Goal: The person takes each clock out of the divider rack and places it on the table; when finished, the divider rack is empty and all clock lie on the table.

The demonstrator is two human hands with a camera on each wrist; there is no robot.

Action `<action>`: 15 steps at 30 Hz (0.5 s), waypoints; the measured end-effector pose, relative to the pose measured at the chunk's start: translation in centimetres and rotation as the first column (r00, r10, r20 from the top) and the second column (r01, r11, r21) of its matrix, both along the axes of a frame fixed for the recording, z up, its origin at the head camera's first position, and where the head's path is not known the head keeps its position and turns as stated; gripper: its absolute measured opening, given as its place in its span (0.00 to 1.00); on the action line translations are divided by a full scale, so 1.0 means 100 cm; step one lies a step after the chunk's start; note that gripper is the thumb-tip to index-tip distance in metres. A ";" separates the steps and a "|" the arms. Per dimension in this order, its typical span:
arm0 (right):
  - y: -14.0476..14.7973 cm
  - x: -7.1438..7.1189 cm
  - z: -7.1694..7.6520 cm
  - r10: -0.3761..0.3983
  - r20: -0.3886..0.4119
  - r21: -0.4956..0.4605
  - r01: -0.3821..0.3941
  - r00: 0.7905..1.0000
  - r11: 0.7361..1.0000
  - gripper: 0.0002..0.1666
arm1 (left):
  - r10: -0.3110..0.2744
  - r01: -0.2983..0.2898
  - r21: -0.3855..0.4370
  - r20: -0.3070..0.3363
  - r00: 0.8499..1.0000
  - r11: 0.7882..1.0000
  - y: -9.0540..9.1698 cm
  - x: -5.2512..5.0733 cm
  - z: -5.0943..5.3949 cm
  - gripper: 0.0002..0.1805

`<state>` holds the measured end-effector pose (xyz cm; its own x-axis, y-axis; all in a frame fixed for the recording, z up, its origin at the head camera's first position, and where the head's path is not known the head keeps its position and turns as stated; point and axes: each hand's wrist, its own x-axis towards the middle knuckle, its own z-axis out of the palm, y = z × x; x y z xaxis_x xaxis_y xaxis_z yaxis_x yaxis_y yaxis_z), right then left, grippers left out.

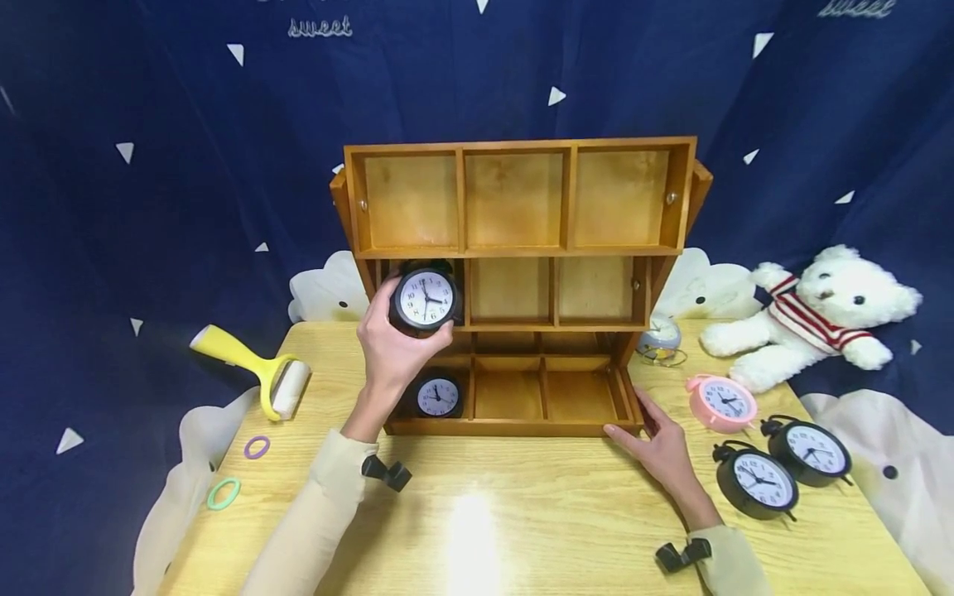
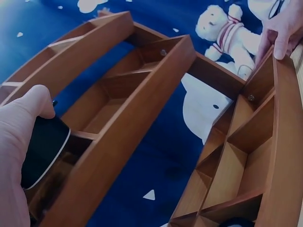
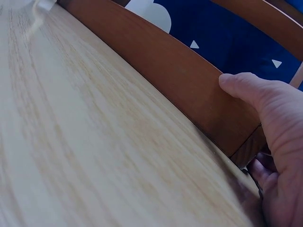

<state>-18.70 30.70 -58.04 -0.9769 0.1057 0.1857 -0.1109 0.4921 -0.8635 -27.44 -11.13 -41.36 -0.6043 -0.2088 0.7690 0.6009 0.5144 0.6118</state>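
Observation:
My left hand (image 1: 395, 339) grips a round black alarm clock (image 1: 426, 299), its white dial facing me, at the left compartment of the middle tier of a wooden tiered organizer (image 1: 514, 428). In the left wrist view the clock's dark side (image 2: 45, 151) shows beside the thumb; whether it touches the compartment floor I cannot tell. A second black alarm clock (image 1: 437, 397) sits in the bottom tier's left compartment. My right hand (image 1: 659, 447) holds the organizer's bottom right corner, the thumb on its front board (image 3: 203, 99) and the other fingers around the side, partly hidden.
On the right are two black alarm clocks (image 1: 756, 480), a pink alarm clock (image 1: 721, 403), a pale clock (image 1: 661, 333) and a white teddy bear (image 1: 816, 319). At left lie a yellow-handled lint roller (image 1: 291, 389), a purple ring (image 1: 257, 447) and a green ring (image 1: 224, 494).

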 end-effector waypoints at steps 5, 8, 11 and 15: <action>-0.001 0.001 0.001 0.003 0.000 -0.025 -0.003 1.000 1.000 0.54 | 0.000 0.001 -0.041 0.041 0.999 0.999 -0.009 0.013 0.004 0.47; -0.001 0.000 0.000 0.010 -0.007 -0.035 -0.011 1.000 0.999 0.54 | 0.003 0.000 -0.047 0.070 0.998 0.999 -0.016 0.023 0.004 0.48; -0.002 0.000 -0.001 0.011 -0.014 -0.038 -0.012 1.000 0.999 0.54 | 0.009 -0.005 -0.046 0.084 0.996 0.999 -0.024 0.033 0.003 0.49; -0.003 -0.001 0.002 0.009 -0.015 -0.030 -0.010 1.000 1.000 0.53 | 0.009 -0.008 -0.024 0.074 0.997 1.000 -0.036 0.045 0.003 0.49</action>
